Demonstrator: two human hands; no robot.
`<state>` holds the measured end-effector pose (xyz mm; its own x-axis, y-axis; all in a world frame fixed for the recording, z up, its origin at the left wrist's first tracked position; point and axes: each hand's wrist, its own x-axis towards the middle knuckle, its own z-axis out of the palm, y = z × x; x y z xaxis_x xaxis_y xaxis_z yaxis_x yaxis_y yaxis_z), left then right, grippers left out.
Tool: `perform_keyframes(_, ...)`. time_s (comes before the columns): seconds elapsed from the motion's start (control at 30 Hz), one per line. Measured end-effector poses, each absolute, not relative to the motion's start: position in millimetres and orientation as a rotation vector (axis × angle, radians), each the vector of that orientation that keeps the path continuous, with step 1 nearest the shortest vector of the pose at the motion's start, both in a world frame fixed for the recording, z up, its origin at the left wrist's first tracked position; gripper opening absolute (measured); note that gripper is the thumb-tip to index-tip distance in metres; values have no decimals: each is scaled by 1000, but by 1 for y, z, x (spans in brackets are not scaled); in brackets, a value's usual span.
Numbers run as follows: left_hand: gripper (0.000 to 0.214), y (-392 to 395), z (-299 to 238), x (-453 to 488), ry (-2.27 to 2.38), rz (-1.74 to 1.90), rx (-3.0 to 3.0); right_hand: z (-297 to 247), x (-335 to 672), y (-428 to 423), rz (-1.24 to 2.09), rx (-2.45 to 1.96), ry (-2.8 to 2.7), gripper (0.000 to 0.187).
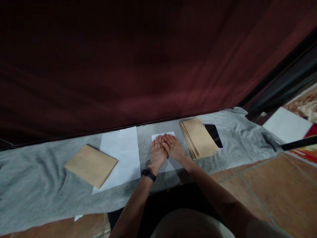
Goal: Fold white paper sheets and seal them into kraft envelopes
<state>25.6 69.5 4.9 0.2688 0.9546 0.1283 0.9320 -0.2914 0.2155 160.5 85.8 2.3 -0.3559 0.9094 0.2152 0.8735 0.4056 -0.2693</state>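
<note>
Both palms rest flat, side by side, on a small white sheet of paper (170,166) in the middle of the cloth. My left hand (158,152), with a black band at the wrist, covers the left part of the sheet. Over its right part lies my right hand (174,147), fingers stretched out and thumb close to the left hand. Much of the sheet is hidden beneath them; whether it is folded I cannot tell. Just right of the hands is a fanned stack of brown envelopes (201,137).
Left of the hands, larger white paper (125,155) lies partly under more brown envelopes (90,165). A phone (214,135) sits beside the right stack. Grey cloth (49,185) covers the long surface, a dark red curtain (148,66) hangs behind, and the floor is tiled (272,185).
</note>
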Motion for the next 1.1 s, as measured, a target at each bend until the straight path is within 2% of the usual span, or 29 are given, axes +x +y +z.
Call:
perform_keyframes(0.67, 68, 69, 0, 14, 2069, 377, 2310, -19, 167, 91, -53, -1762, -2137, 64)
perform_keyframes(1.1, 61, 52, -1, -2, 2092, 386, 2285, -20, 170, 91, -94, -1774, -2112, 61)
